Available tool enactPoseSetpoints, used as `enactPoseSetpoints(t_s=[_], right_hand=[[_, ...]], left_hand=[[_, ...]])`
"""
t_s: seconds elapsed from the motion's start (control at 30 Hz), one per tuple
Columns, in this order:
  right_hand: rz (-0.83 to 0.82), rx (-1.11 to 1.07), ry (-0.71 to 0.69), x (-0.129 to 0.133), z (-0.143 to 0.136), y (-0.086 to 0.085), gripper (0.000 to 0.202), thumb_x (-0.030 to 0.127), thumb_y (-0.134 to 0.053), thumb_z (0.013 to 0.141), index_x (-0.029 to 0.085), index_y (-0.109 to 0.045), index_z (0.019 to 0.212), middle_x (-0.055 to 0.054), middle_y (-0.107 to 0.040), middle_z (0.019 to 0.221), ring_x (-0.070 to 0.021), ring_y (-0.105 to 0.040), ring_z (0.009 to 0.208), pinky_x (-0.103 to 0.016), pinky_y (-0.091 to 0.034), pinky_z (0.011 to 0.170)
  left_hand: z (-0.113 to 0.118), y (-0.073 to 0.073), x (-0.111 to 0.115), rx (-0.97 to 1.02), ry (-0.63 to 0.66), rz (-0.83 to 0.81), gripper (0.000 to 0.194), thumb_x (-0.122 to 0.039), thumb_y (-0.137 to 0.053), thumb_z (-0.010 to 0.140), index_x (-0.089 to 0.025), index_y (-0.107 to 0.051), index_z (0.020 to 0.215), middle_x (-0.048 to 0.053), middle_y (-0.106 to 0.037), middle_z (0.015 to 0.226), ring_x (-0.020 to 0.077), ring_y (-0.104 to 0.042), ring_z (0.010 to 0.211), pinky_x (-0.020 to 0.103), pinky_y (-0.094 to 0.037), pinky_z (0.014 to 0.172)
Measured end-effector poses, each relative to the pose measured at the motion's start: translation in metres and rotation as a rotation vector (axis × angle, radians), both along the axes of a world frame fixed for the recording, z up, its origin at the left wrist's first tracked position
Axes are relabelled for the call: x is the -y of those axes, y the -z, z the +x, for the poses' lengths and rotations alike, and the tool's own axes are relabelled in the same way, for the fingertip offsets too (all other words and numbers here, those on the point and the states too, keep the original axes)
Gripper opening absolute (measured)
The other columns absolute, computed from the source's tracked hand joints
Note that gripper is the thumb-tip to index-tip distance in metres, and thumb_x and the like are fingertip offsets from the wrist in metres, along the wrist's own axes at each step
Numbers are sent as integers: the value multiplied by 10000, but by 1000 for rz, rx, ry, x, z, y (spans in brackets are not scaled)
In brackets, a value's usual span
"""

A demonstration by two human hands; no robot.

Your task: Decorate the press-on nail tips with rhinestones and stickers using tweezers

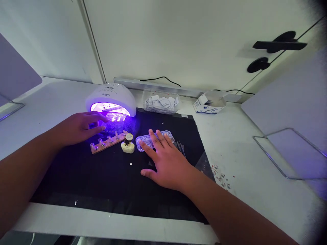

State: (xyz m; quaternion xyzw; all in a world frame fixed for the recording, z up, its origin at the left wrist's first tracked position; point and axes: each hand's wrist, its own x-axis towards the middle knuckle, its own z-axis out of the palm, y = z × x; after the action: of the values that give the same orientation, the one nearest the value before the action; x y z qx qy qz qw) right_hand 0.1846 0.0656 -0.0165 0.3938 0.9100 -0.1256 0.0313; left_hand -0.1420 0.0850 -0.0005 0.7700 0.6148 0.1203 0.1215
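Note:
My left hand (84,127) is at the mouth of a white nail lamp (112,95), its fingers apart and its palm down; the lamp glows purple inside. Just in front lies a wooden strip (108,143) with several clear nail tips standing on pegs. To its right stands a cream polish bottle (127,146) with a gold and black cap. My right hand (165,158) is spread over the near side of a clear compartment case (146,140) of small gems, holding nothing. Tweezers (181,148) lie beside its fingers, partly hidden.
A black mat (107,183) covers the middle of the white table. Behind it are a clear tub (160,102) of white packets and an open alcohol pads box (209,103). Loose gems (222,178) lie to the right. Wire frames (278,173) stand at the sides.

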Motion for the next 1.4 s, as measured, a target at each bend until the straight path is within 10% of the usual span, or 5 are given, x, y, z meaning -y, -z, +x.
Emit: enactPoseSetpoints(t_s=[0.53,0.77,1.4], right_hand=[[39,9,17,3,-2,5,820,641,-534,890,261,-293,1576,-198,-67,1688,-422,-36,1553,-614,-95,1243],[37,36,71,-2,-3,3,974,609,-501,915,-8,-143,1577,-232,-19,1667,-330,-59,1570,-489,-157,1279],[132,122,66,0,-4,3,968,718,-448,889,83,-224,1586,-231,-78,1670,-390,-124,1558,-562,-175,1254]], left_hand=[[5,-11,7,50,-41,11,444,-480,-521,919,-178,-617,1230,44,-698,1179,190,-640,926,320,-509,818],[3,-9,6,73,-58,11,447,-506,-531,895,-187,-634,1190,50,-702,1168,193,-642,910,319,-514,801],[5,-8,3,-155,-3,25,531,-518,-424,927,-188,-634,1286,94,-664,1299,243,-656,958,414,-493,893]])
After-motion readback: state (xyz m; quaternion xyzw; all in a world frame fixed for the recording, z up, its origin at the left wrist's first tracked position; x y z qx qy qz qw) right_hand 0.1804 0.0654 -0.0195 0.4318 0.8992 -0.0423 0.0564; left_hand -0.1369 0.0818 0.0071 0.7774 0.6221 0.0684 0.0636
